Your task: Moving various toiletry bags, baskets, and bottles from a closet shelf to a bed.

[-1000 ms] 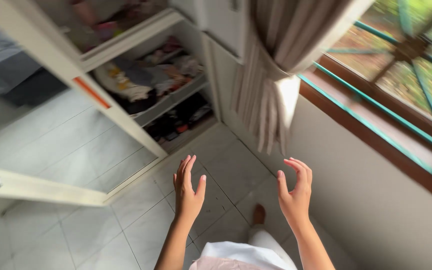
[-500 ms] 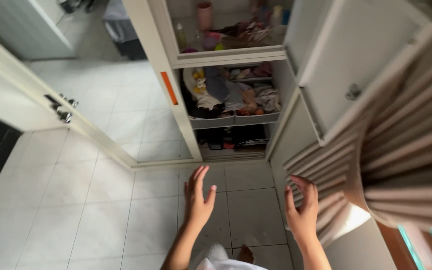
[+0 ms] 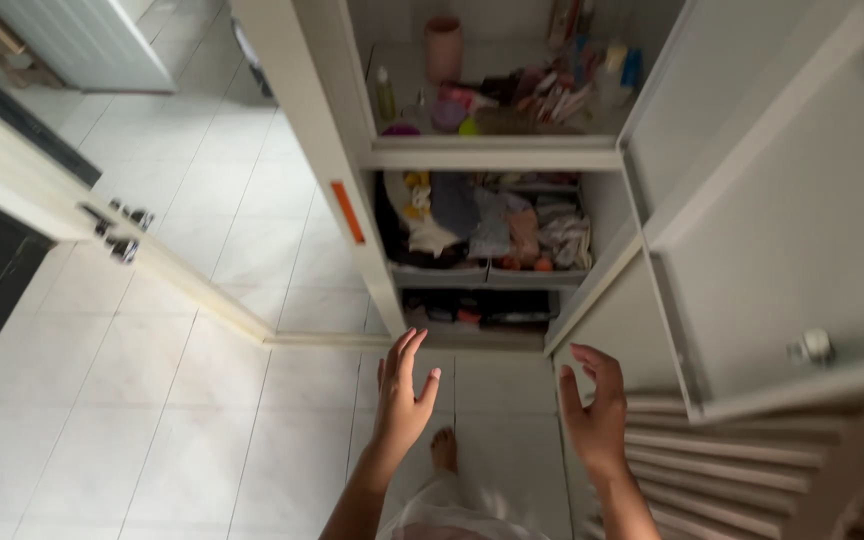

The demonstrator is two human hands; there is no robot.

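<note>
White tiles (image 3: 202, 400) are spreading under you as you are facing an open cream wardrobe (image 3: 497, 155). Your left hand (image 3: 400, 395) is hovering in the air with its fingers stretched out and loose, gripping nothing. Your right hand (image 3: 594, 412) is floating level with it, fingers curled a little but released, also holding nothing. Both hands are hanging well short of the wardrobe, the right one near the lower edge of the open right door (image 3: 782, 230). Folded and bundled clothes (image 3: 487, 225) are lying on the middle shelf, bottles and a pink cup (image 3: 443, 48) are standing on the shelf above. Your bare foot (image 3: 443, 450) is showing between your arms, and a pleated beige curtain (image 3: 752, 470) is hanging at the lower right.
</note>
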